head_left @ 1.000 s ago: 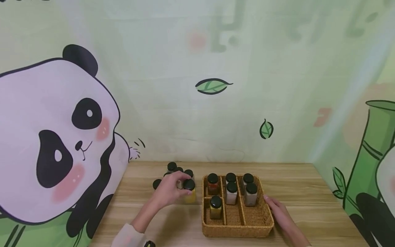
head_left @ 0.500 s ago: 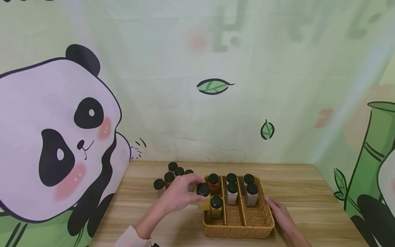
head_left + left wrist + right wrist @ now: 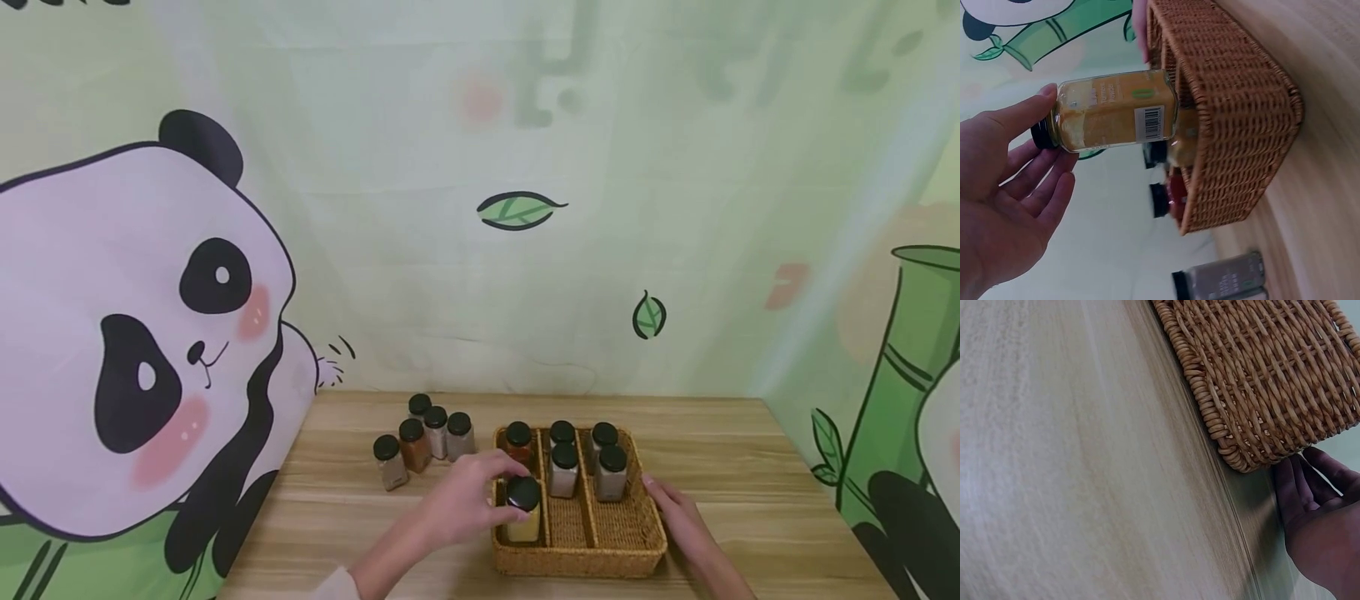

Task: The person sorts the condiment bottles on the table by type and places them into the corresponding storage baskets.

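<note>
My left hand (image 3: 468, 502) pinches the black lid of a glass spice jar (image 3: 1116, 111) of yellow powder, fingers on one side and thumb on the other. In the head view that jar is over the front-left compartment of a wicker basket (image 3: 577, 562); in the left wrist view its base overlaps the basket's rim. Behind it in the basket, another yellow jar (image 3: 1183, 140) is partly hidden. A jar of red spice (image 3: 517, 446) stands in the back-left compartment. My right hand (image 3: 686, 525) touches the basket's right wall with its fingers nearly straight.
Pale jars (image 3: 564, 475) stand in the middle compartment, and greyish jars (image 3: 611, 482) in the right one. Several more black-lidded jars (image 3: 415, 450) are grouped on the wooden table (image 3: 337, 492) left of the basket. A panda-printed backdrop (image 3: 420, 292) rises behind the table.
My left hand has carried the yellow jar from beside the table group rightward to the basket's front-left compartment. The right hand has stayed at the basket's right side.
</note>
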### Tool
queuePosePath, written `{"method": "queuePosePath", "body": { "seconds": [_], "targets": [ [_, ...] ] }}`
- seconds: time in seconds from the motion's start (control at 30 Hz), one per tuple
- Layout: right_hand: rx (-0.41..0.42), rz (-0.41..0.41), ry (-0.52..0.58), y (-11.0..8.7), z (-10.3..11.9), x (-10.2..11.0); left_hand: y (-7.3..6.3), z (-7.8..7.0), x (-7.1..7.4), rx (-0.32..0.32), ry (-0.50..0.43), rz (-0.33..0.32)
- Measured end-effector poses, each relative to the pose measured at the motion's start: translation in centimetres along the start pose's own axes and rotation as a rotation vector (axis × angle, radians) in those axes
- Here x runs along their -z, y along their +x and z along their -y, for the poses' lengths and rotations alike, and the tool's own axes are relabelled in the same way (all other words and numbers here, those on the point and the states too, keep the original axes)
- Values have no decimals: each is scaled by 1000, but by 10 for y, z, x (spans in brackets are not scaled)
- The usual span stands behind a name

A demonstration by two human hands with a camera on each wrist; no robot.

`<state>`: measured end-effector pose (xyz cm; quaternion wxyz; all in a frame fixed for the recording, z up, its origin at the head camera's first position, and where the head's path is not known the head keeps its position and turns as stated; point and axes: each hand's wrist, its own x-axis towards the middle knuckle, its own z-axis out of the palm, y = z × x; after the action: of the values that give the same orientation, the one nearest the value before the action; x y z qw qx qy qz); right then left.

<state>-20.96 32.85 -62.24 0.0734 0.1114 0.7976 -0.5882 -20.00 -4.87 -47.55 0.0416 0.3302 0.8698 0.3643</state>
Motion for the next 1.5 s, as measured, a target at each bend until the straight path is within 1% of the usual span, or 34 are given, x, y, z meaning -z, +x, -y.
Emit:
{"method": "queuePosePath", "body": {
  "seconds": [0.13,0.23,0.33,0.53,0.67,0.8,1.0,1.07,1.17,1.3,1.5],
  "targets": [
    [8,-3,6,1,-1,0,0,4,-9,0,17,4],
    [13,-3,9,1,-1,0,-1,7,-15,18,13,5],
    [5,-9,5,0,-1,0,-1,11,-22,23,-3,2],
    [-9,-9,1,2,-1,0,-3,19,-39,3,-6,-14],
    [-8,-2,3,3,-1,-1,-5,24,-48,6,-11,-19],
    [-1,-7,13,3,-1,0,-5,31,-57,27,2,-30],
    [-11,-15,10,1,0,-1,-5,42,-70,76,1,-6],
    [-14,-16,8,0,0,-1,-6,44,-73,81,-2,-6],
    [-11,-21,8,-1,0,0,-5,44,-74,64,11,-15],
    [5,-19,4,0,-1,-1,-6,42,-73,41,52,-17],
    [1,-11,-6,1,0,-1,-8,40,-71,14,116,-11]
  ]
}}
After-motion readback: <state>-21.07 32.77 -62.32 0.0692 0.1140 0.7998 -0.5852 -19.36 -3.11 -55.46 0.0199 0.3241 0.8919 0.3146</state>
